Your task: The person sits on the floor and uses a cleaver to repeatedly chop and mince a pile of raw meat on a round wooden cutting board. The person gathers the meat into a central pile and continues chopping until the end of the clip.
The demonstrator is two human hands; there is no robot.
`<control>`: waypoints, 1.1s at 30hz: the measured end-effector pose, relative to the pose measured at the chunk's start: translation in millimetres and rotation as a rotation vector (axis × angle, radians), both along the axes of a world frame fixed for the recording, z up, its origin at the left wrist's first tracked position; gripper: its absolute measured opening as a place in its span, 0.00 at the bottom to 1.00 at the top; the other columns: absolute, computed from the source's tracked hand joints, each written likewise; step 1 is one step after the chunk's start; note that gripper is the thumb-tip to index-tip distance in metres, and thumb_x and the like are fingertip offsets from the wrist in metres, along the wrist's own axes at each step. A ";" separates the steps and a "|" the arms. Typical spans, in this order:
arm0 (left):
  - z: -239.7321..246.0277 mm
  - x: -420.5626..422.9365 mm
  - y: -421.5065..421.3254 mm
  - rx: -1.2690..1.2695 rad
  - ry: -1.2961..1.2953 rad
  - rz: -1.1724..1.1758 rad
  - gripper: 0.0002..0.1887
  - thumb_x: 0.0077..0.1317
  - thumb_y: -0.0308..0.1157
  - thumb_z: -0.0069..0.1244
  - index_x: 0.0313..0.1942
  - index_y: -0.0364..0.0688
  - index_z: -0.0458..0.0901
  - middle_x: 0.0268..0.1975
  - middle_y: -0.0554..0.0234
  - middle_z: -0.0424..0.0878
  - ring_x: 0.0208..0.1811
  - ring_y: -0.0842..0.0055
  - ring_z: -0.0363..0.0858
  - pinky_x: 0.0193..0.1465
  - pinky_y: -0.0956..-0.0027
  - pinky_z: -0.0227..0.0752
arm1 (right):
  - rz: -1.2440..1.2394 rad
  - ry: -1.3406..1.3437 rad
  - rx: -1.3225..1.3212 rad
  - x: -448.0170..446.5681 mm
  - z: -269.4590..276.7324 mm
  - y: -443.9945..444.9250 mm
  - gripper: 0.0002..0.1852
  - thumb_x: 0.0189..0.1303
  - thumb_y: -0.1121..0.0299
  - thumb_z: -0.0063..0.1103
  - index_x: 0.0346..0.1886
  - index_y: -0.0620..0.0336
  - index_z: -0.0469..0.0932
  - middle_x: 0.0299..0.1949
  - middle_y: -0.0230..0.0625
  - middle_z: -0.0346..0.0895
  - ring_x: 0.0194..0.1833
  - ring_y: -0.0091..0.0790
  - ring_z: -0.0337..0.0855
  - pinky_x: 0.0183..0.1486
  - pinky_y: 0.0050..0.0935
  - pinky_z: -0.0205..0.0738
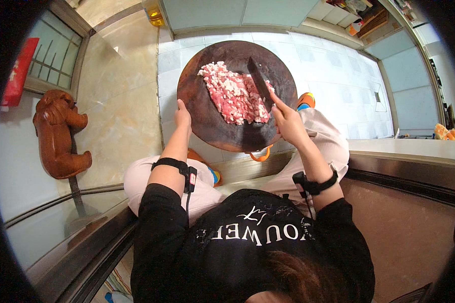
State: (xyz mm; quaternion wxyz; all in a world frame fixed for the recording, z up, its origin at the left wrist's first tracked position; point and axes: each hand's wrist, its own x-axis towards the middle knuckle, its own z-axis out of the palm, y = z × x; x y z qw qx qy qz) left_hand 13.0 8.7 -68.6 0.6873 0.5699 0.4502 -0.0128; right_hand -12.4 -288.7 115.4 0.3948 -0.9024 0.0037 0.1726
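A round dark wooden chopping board [216, 132] lies in front of me, with an orange handle [260, 156] showing under its near edge. Chopped pink and white meat [235, 92] is spread over its middle in an uneven patch. My right hand [286, 119] is closed round the handle end of a knife with a broad dark blade [258, 79]; the blade points away from me and lies over the right part of the meat. At the board's left rim, my left hand [183, 115] grips the edge, its thumb up. The underside of the board is hidden.
My knees and shoes are close to the board, the right shoe [307, 100] at its right rim. A carved brown wooden figure [55, 132] lies at the left. Pale cabinets [204, 15] stand beyond the tiled floor, with a bottle of yellow liquid [154, 15] beside them. A ledge [401, 148] is at the right.
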 end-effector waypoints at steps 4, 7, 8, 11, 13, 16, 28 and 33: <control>7.8 -5.1 -6.9 0.079 0.007 -0.023 0.41 0.67 0.59 0.29 0.59 0.22 0.61 0.60 0.39 0.66 0.62 0.55 0.65 0.61 0.61 0.59 | -0.006 -0.362 0.067 -3.6 -10.3 -4.2 0.25 0.66 0.65 0.45 0.66 0.34 0.60 0.28 0.41 0.79 0.21 0.30 0.74 0.32 0.33 0.74; 19.0 -5.8 -10.0 0.128 -0.013 -0.078 0.42 0.67 0.59 0.29 0.60 0.22 0.59 0.61 0.39 0.65 0.62 0.55 0.64 0.62 0.61 0.58 | 0.093 -0.159 -0.091 -1.8 -11.3 -1.2 0.24 0.66 0.66 0.43 0.66 0.33 0.60 0.24 0.41 0.77 0.20 0.30 0.74 0.30 0.33 0.73; 21.1 -6.5 -10.6 0.126 0.002 -0.083 0.42 0.67 0.59 0.29 0.60 0.23 0.59 0.61 0.39 0.65 0.62 0.55 0.64 0.62 0.61 0.58 | 0.071 -0.135 -0.075 -1.8 -10.4 1.4 0.24 0.66 0.65 0.43 0.65 0.32 0.61 0.23 0.41 0.75 0.20 0.30 0.74 0.30 0.32 0.73; 20.6 -7.0 -11.6 0.107 0.007 -0.032 0.41 0.67 0.60 0.29 0.59 0.23 0.61 0.60 0.39 0.66 0.62 0.55 0.65 0.62 0.61 0.58 | 0.004 -0.177 0.093 -1.9 -3.5 8.7 0.24 0.65 0.65 0.44 0.65 0.33 0.61 0.25 0.47 0.73 0.26 0.39 0.75 0.33 0.36 0.72; 17.2 -6.3 -11.4 0.126 0.010 0.000 0.42 0.67 0.60 0.28 0.59 0.23 0.61 0.60 0.39 0.66 0.61 0.55 0.65 0.62 0.61 0.58 | -0.007 -0.229 0.106 -2.2 1.5 15.5 0.24 0.64 0.62 0.45 0.65 0.37 0.60 0.32 0.59 0.75 0.38 0.58 0.78 0.41 0.45 0.70; 15.3 -5.0 -10.6 0.181 0.033 -0.019 0.42 0.67 0.60 0.28 0.59 0.23 0.61 0.60 0.39 0.66 0.61 0.54 0.66 0.61 0.61 0.58 | 0.139 -0.125 -0.076 -1.2 6.9 21.7 0.24 0.64 0.61 0.46 0.64 0.37 0.62 0.35 0.58 0.75 0.39 0.59 0.76 0.41 0.47 0.70; 8.1 -3.1 -8.5 0.139 0.000 -0.021 0.42 0.67 0.60 0.29 0.57 0.22 0.64 0.58 0.39 0.69 0.60 0.55 0.67 0.61 0.61 0.59 | 0.117 -0.239 -0.058 -2.5 -8.2 27.9 0.22 0.66 0.63 0.44 0.64 0.39 0.63 0.32 0.54 0.77 0.36 0.53 0.81 0.39 0.42 0.71; 19.9 -7.3 -12.4 0.163 0.036 -0.027 0.42 0.67 0.60 0.29 0.57 0.22 0.64 0.58 0.38 0.69 0.60 0.55 0.67 0.60 0.61 0.59 | 0.232 -0.135 -0.059 -11.6 -6.9 31.8 0.23 0.65 0.65 0.44 0.64 0.40 0.62 0.35 0.59 0.75 0.41 0.60 0.75 0.42 0.39 0.71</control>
